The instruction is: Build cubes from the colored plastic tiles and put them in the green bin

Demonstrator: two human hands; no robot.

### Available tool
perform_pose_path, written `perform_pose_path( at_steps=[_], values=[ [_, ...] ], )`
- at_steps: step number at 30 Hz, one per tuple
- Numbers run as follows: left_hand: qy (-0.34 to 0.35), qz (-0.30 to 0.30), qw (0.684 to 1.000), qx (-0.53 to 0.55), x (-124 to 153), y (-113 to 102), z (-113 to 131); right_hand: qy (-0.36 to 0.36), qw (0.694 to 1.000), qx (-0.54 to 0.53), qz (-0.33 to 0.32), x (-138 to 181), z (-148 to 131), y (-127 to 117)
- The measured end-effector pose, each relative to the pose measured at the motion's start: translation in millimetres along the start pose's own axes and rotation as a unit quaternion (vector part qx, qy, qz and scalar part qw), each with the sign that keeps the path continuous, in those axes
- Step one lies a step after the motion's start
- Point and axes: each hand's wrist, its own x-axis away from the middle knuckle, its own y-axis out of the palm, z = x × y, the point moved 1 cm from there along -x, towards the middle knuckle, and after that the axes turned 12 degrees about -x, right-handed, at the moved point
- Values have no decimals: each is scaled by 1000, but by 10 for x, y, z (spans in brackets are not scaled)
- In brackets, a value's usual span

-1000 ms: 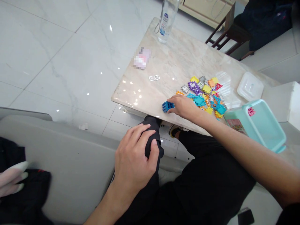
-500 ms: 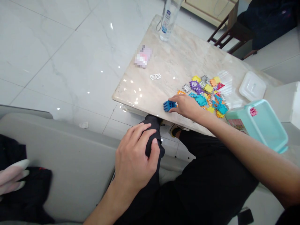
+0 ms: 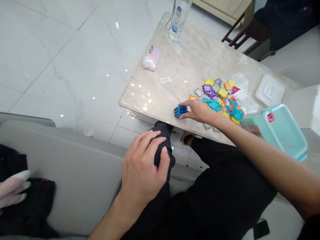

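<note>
My left hand (image 3: 143,163) rests on my black-clad knee, its fingers stretched out and holding nothing. Near the front edge of the marble-look table, my right hand (image 3: 198,111) has its thumb and fingers on either side of a dark blue slatted building block (image 3: 180,111). The block's right end is partly covered by the fingers. Just beyond that hand lies a pile of interlocking plastic pieces in several colours, among them a purple piece (image 3: 208,89), a yellow piece (image 3: 222,92) and a turquoise piece (image 3: 213,105). Two white window-shaped pieces (image 3: 165,80) lie apart, towards the left.
A clear water bottle (image 3: 178,21) stands at the table's far left corner, with a blurred pink item (image 3: 152,59) nearer. On the right are a white lid (image 3: 270,89) and a turquoise container (image 3: 280,133) with a pink piece on it. A grey seat (image 3: 80,173) lies left of me.
My right hand has shifted very slightly around the blue block, and grey pieces by the table edge now show below the wrist. My left hand stays in place.
</note>
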Motion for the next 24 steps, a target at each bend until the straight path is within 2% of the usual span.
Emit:
perform_pose_path(
  at_steps=[9, 13, 18, 24],
  values=[
    [7, -5, 1000, 9, -9, -11, -27, 0, 991, -130, -14, 32, 160, 6],
    [7, -8, 1000, 9, -16, -19, -33, -13, 986, -167, -1, 44, 256, 35],
    [8, -11, 1000, 7, -22, -28, -27, -85, 994, -65, 16, 95, 237, 57],
    [10, -12, 1000, 1, -32, -34, -24, -157, 986, 46, -17, 26, 109, 168]
  ],
)
